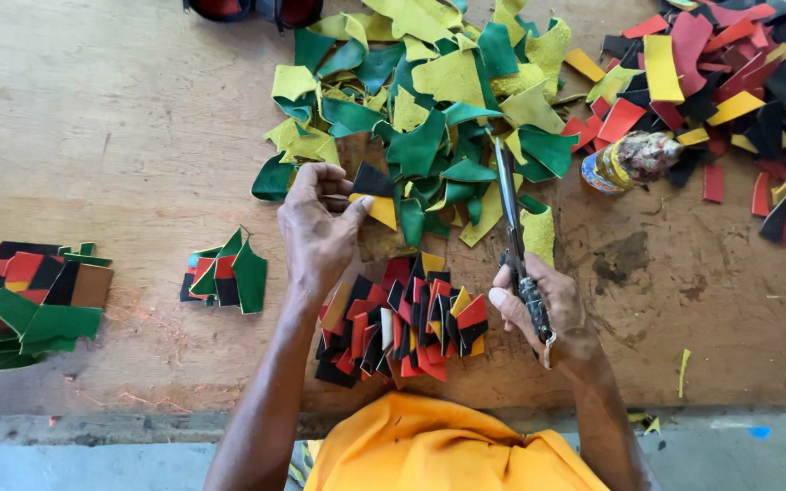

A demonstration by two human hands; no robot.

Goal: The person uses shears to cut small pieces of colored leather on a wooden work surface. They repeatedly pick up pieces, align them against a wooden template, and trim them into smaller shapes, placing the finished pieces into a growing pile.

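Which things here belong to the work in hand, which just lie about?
In hand: black-and-yellow piece in left hand; scissors in right hand; multicoloured pieces.
Lying about: green-yellow scrap heap; red-black scrap heap; smeared bottle; left stack.

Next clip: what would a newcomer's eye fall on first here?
The big heap of green and yellow cut scraps at top centre of the wooden worktable, with a red, black and yellow heap at top right. Below it, the left hand pinches a black-and-yellow piece, while the right hand grips long dark metal scissors pointing up into the green heap.
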